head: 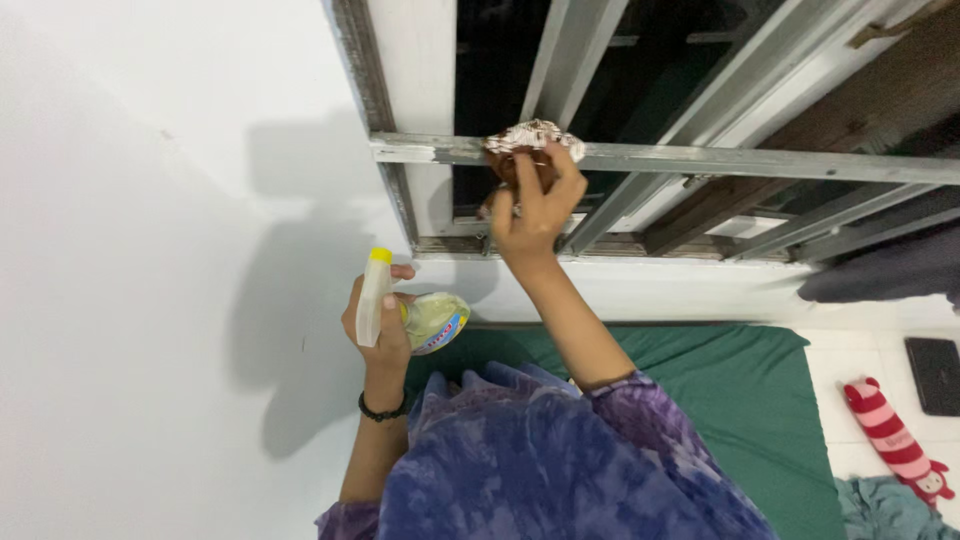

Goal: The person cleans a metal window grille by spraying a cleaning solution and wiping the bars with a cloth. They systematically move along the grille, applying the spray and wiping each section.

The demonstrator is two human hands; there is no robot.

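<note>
Pressing a crumpled cloth (533, 138) onto the grey window rail (700, 158), the right hand (535, 205) holds it bunched: soft, light, best gripped by its folds. Left hand (378, 325) clasps a spray bottle (415, 315), probably light, slippery plastic.

spray bottle (425, 320) | clear, yellow cap, blue-red label | left hand (378, 325) | dark flat screen (935, 375) far right

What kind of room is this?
Probably a bedroom in a home: a green mattress lies on the floor below a barred window, and a striped soft toy lies on the white tiles nearby.
</note>
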